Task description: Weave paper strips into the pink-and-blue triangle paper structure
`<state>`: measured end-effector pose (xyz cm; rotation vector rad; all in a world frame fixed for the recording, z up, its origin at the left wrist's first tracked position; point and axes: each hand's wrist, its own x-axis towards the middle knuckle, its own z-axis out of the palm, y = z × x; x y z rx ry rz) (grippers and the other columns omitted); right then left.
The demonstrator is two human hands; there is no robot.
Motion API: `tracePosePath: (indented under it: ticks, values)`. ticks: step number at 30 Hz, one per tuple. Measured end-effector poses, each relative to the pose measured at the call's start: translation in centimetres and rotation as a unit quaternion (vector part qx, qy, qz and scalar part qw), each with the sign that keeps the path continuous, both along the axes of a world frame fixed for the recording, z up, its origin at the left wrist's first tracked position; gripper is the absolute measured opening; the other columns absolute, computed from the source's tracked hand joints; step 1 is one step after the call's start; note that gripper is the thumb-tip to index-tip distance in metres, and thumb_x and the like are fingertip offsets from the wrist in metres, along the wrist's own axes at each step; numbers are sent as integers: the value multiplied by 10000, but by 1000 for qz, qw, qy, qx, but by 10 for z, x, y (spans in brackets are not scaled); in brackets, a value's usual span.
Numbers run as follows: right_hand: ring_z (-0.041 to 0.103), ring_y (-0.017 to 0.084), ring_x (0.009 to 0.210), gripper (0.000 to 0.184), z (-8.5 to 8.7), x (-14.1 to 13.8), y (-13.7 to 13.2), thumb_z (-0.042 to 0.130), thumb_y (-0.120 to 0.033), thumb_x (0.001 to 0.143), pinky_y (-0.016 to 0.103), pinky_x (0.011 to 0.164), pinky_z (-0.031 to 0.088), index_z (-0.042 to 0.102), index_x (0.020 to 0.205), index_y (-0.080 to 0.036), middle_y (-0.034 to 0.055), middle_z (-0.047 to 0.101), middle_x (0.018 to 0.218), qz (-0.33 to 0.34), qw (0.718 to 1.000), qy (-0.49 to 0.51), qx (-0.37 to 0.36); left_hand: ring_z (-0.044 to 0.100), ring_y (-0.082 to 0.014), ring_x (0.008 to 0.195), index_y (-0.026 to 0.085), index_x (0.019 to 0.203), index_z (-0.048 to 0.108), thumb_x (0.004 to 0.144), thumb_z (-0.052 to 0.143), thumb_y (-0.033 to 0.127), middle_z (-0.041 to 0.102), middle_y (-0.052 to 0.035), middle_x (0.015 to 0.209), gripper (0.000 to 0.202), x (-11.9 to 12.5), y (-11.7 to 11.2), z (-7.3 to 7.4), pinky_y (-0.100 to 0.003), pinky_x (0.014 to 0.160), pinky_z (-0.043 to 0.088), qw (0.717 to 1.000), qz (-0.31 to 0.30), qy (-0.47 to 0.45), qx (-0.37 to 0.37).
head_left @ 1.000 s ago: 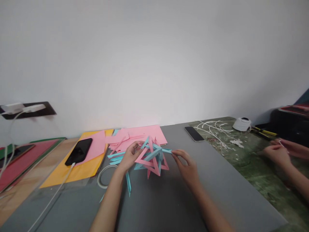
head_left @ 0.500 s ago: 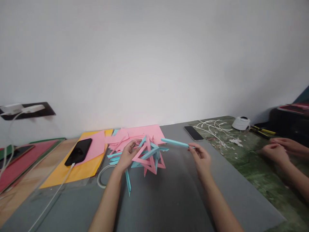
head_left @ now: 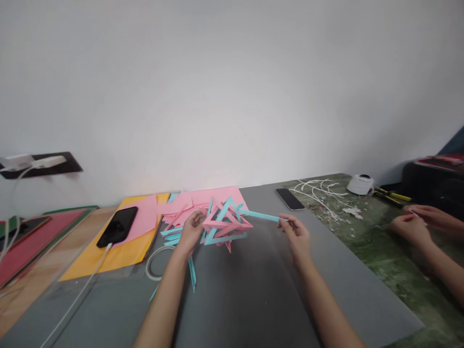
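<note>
A model of interlocked pink and blue paper triangles (head_left: 223, 222) is lifted a little above the grey mat (head_left: 253, 299). My left hand (head_left: 190, 234) grips its left side with curled fingers. My right hand (head_left: 295, 234) pinches one end of a loose blue paper strip (head_left: 259, 215), whose other end points at the model's right side. Several loose blue strips (head_left: 177, 234) lie beside and under my left wrist.
Pink sheets (head_left: 206, 198) and a yellow sheet (head_left: 108, 251) lie behind, with a black phone (head_left: 118, 227) on a white cable. A tape ring (head_left: 154, 263) sits left. Another phone (head_left: 290, 198), white wire scraps (head_left: 322, 193) and another person's hands (head_left: 416, 224) are at right.
My right hand drew a blue strip out to the right, then brought it back toward the model. My left hand turned and raised the model.
</note>
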<state>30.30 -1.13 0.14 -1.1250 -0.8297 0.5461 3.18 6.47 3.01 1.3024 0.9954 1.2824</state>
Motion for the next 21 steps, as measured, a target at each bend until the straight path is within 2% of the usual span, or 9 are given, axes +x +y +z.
tracePosePath:
  ticks: [4,8,15,21]
  values:
    - [542,141,618,310,-1,1,0,650,-414,669,266,587,423,631,855,-167,9,586,640,-4,1000,6,2,643,-218,829,150,960,598,564,732,309,694,-60,825,447,-1,-2,-2,-293,694,479,999,7,-31,-44]
    - [552,144,605,318,-3,0,1,652,-424,669,267,574,429,630,849,-163,11,593,625,-4,1000,8,4,655,-207,732,145,932,603,531,754,324,701,-58,778,465,0,-4,0,-272,607,474,995,20,-60,-83]
    - [547,137,590,305,-6,-9,2,666,-425,670,267,579,431,625,825,-165,6,587,620,3,1000,-12,11,651,-203,778,166,918,609,526,752,392,699,-47,787,475,2,-7,4,-302,680,485,990,29,-95,-104]
    - [564,149,613,319,-5,-17,-2,663,-441,674,277,595,440,636,827,-162,19,615,645,-4,999,-50,-5,636,-164,795,172,839,608,578,742,350,690,-40,848,343,7,-9,1,-240,662,462,991,-7,-95,-92]
